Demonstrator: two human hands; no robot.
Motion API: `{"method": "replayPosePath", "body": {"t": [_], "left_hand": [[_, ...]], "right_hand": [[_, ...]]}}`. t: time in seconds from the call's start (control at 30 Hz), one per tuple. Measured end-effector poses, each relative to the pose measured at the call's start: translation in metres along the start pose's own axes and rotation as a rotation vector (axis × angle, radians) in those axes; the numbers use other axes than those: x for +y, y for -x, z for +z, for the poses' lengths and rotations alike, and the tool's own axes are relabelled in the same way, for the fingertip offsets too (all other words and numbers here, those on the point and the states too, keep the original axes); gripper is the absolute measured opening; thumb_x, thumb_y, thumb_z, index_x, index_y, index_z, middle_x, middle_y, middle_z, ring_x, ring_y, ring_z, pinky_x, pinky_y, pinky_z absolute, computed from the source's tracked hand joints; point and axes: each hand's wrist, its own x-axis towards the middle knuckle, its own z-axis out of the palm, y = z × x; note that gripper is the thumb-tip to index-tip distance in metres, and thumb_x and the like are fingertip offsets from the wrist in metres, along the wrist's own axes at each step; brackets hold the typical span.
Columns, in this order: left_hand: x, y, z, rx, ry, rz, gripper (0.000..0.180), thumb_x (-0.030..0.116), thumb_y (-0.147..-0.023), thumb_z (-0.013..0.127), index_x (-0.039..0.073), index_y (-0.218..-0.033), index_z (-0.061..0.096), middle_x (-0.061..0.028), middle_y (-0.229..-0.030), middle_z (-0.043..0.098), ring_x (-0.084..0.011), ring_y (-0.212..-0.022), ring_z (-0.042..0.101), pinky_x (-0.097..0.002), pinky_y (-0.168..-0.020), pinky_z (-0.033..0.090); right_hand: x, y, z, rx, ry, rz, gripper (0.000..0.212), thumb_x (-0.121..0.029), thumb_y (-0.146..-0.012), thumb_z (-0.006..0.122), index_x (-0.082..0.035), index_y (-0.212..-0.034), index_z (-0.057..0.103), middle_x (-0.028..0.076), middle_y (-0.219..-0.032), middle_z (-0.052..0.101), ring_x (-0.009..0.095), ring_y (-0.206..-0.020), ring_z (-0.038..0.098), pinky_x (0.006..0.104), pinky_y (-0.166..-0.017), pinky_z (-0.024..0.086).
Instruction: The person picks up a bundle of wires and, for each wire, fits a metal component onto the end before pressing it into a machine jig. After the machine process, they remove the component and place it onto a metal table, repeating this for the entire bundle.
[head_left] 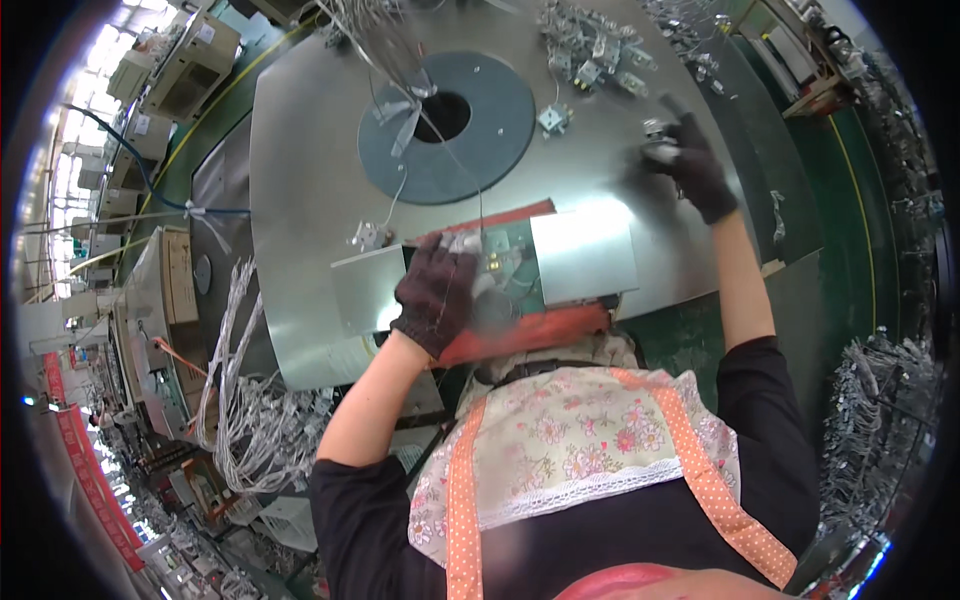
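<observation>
A small metal part (660, 150) is gripped by the gloved right hand (695, 170) near the right edge of the metal table (300, 180), below the heap of like parts (600, 50) at the far edge. The left hand (437, 292), fingers curled, is pressed on the green fixture (515, 265) at the near edge (what lies under it cannot be told). A fetching step seems in hand; the part would next need carrying across to the fixture.
</observation>
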Motion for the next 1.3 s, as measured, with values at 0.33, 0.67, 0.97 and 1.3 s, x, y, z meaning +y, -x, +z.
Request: {"method": "replayPosePath", "body": {"t": [0.33,0.67,0.97,1.3], "left_hand": [[0.0,-0.01,-0.006,-0.025,0.021,0.003,0.055,0.031,-0.089,0.07,-0.002,-0.131,0.06,-0.0211,-0.125,0.067,-0.0377,-0.12,0.062,-0.0495,-0.109,0.043],[0.006,-0.013,-0.01,-0.03,0.023,0.041,0.054,0.03,-0.088,0.071,0.001,-0.132,0.061,-0.0206,-0.124,0.067,-0.0392,-0.118,0.062,-0.0492,-0.108,0.044],[0.0,-0.008,-0.008,-0.079,-0.031,0.032,0.057,0.036,-0.087,0.071,0.001,-0.131,0.06,-0.0185,-0.126,0.067,-0.0357,-0.12,0.062,-0.048,-0.11,0.042],[-0.01,-0.006,0.004,-0.023,-0.036,0.063,0.045,0.032,-0.085,0.073,0.009,-0.124,0.066,-0.0155,-0.12,0.069,-0.0396,-0.117,0.061,-0.0509,-0.101,0.048]], "right_hand": [[-0.029,0.026,-0.009,-0.729,-1.21,0.074,0.049,-0.011,-0.1,0.06,0.0,-0.145,0.045,0.016,-0.136,0.055,0.017,-0.119,0.058,0.0302,-0.091,0.055],[-0.035,0.09,0.086,-0.085,0.783,-0.758,0.052,-0.003,-0.09,0.071,0.002,-0.139,0.053,0.011,-0.12,0.071,0.021,-0.093,0.071,0.0365,-0.083,0.059],[-0.102,0.118,0.119,-0.792,-0.611,-0.118,0.052,-0.018,-0.101,0.061,-0.003,-0.148,0.047,0.014,-0.124,0.066,0.022,-0.101,0.069,0.0362,-0.089,0.061],[-0.089,0.108,0.163,-0.596,-0.735,0.105,0.047,-0.023,-0.105,0.055,-0.005,-0.148,0.047,0.016,-0.119,0.066,0.026,-0.11,0.068,0.0401,-0.097,0.058]]}}
